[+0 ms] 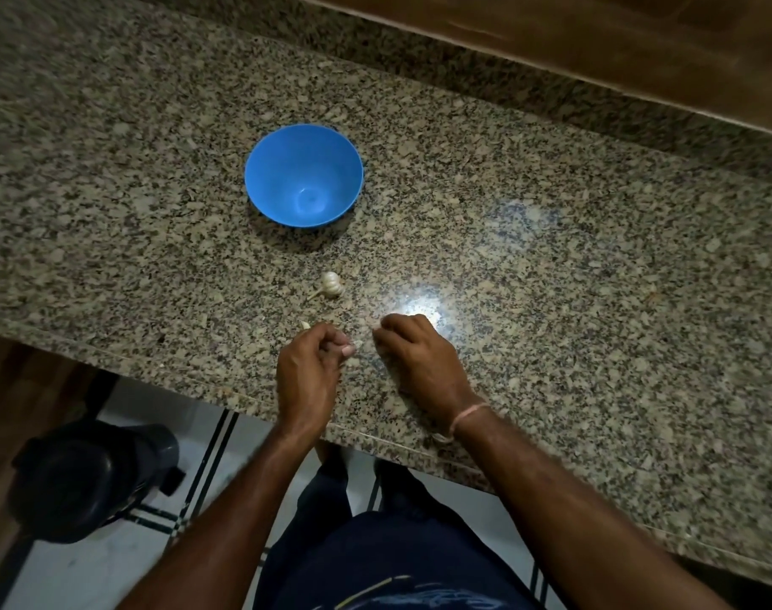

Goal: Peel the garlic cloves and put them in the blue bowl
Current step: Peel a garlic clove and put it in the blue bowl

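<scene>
A blue bowl [303, 174] stands on the granite counter [551, 266] with nothing inside it. Nearer to me lies a small white garlic bulb [331, 284] with its stem pointing left. My left hand [307, 376] is over the counter's front edge and pinches a garlic clove [355, 344] in its curled fingertips. A loose clove [305, 324] lies just beyond that hand. My right hand [413, 356] rests on the counter to the right with its fingers curled; I cannot tell whether it holds anything.
A bright light reflection [419, 310] shines on the counter beside my right hand. A wooden ledge [595, 50] runs along the back. Below the counter's front edge at the left stands a dark bin [89, 477] on the tiled floor.
</scene>
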The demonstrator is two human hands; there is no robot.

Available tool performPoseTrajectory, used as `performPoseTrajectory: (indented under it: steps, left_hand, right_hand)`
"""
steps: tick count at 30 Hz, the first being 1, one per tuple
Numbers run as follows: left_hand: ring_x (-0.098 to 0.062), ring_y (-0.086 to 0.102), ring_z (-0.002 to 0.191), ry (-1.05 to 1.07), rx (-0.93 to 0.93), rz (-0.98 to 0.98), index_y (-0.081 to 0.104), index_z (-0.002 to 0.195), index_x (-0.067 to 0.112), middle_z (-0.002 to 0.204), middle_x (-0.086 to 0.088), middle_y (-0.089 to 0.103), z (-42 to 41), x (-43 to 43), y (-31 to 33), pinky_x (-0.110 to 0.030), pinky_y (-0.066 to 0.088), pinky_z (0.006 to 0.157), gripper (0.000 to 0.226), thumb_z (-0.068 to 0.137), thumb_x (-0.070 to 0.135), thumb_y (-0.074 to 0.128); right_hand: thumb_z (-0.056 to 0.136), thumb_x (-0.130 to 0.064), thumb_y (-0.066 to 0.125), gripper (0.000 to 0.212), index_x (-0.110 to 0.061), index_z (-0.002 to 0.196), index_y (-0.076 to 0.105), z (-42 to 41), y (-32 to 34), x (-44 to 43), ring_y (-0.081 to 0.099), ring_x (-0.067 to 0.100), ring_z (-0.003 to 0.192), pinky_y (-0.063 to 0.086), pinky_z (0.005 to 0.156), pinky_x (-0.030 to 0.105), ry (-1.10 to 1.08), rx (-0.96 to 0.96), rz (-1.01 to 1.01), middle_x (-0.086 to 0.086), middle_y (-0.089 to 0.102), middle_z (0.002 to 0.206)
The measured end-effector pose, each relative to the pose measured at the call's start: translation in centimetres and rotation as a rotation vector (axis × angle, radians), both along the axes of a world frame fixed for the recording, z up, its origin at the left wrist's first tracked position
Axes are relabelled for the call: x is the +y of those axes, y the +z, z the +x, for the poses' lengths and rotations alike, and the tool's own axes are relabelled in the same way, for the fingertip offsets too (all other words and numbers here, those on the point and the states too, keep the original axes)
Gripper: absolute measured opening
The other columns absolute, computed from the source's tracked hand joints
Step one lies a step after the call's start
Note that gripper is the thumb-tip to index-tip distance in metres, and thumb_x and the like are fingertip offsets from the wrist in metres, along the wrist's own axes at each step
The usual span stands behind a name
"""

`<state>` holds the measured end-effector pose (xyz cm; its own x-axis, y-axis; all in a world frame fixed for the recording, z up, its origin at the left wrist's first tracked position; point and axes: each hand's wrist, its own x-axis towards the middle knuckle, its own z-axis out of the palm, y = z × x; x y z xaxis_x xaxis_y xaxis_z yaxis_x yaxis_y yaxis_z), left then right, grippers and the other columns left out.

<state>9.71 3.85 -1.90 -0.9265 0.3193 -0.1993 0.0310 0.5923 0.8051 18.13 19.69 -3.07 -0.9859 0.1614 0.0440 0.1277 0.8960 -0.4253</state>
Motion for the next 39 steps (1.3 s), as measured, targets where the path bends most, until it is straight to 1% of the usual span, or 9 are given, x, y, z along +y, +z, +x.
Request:
performPoseTrajectory:
  steps: [2,6,14,18,22,28,33,36,39]
  left_hand:
    - [0.002,0.069,0.086,-0.026,0.029,-0.022,0.067,0.104,0.017,0.098,0.005,0.067,0.1,0.0,-0.2,-0.009,0.054,0.068,0.016,0.098,0.002,0.067]
    - [-0.004,0.07,0.091,-0.127,0.095,-0.049,0.067,0.118,0.014,0.107,0.005,0.062,0.4,0.5,0.1,-0.015,0.058,0.071,0.022,0.102,0.002,0.059]
    - [0.015,0.055,0.078,-0.168,0.153,-0.138,0.07,0.101,0.012,0.097,0.005,0.059,0.3,1.2,0.7,0.001,0.042,0.065,0.013,0.096,0.0,0.069]
    - [0.01,0.055,0.077,-0.252,0.158,-0.162,0.069,0.109,0.013,0.103,0.001,0.06,-0.5,1.4,1.2,0.0,0.042,0.061,0.019,0.1,-0.002,0.061]
    - [0.012,0.055,0.074,-0.286,0.158,-0.213,0.066,0.096,0.018,0.097,0.005,0.059,-1.0,1.6,1.3,-0.006,0.042,0.053,0.018,0.099,0.001,0.063]
    - [-0.004,0.059,0.075,-0.257,0.153,-0.342,0.064,0.082,0.02,0.088,0.006,0.065,-1.2,2.6,1.0,-0.02,0.038,0.058,0.022,0.093,0.001,0.069]
    - [-0.009,0.057,0.076,-0.192,0.113,-0.288,0.059,0.079,0.019,0.088,0.002,0.062,-0.6,2.5,1.3,-0.013,0.031,0.056,0.024,0.095,0.002,0.065]
    - [0.003,0.058,0.079,-0.089,-0.006,-0.168,0.064,0.084,0.019,0.088,0.005,0.066,0.0,1.7,1.5,-0.003,0.042,0.06,0.021,0.097,0.002,0.065]
    - [0.003,0.059,0.081,0.028,-0.134,-0.117,0.068,0.085,0.018,0.094,0.003,0.07,0.7,0.8,1.4,-0.003,0.044,0.059,0.017,0.095,0.005,0.071]
  right_hand:
    - [0.089,-0.022,0.071,0.029,-0.013,0.116,0.071,0.2,0.0,0.3,0.058,0.016,0.101,0.057,0.068,0.027,-0.021,0.008,-0.004,0.002,0.067,0.118]
    - [0.087,-0.019,0.077,0.024,-0.012,0.109,0.07,0.1,-0.5,0.8,0.056,0.018,0.095,0.043,0.062,0.024,-0.041,0.008,0.032,0.001,0.066,0.109]
    - [0.095,-0.019,0.07,0.013,-0.015,0.106,0.064,-0.1,-0.8,0.9,0.046,0.015,0.092,0.039,0.06,0.026,-0.069,0.005,0.042,-0.001,0.06,0.103]
    - [0.094,-0.017,0.071,0.015,-0.014,0.107,0.065,-0.1,-0.7,0.8,0.048,0.015,0.093,0.042,0.059,0.027,-0.079,0.008,0.02,-0.001,0.061,0.103]
    - [0.093,-0.016,0.072,0.014,-0.014,0.106,0.065,-0.2,-0.4,0.8,0.049,0.017,0.092,0.047,0.057,0.032,-0.08,0.028,0.016,0.0,0.061,0.102]
    - [0.094,-0.016,0.072,0.011,-0.013,0.101,0.065,-0.3,0.0,0.7,0.048,0.016,0.087,0.033,0.059,0.026,-0.075,0.045,0.02,0.0,0.061,0.097]
    - [0.09,-0.01,0.074,0.012,-0.012,0.097,0.065,-0.5,0.5,0.5,0.047,0.015,0.082,0.03,0.06,0.025,-0.093,0.038,0.029,0.001,0.062,0.091]
    - [0.097,-0.007,0.063,0.008,-0.015,0.096,0.063,-0.1,0.9,-0.3,0.045,0.012,0.085,0.031,0.066,0.023,-0.162,-0.066,-0.134,-0.003,0.06,0.094]
    - [0.098,0.003,0.057,0.021,-0.013,0.086,0.063,0.0,1.4,-1.1,0.063,0.017,0.079,0.05,0.065,0.019,-0.425,-0.129,-0.684,-0.003,0.067,0.087]
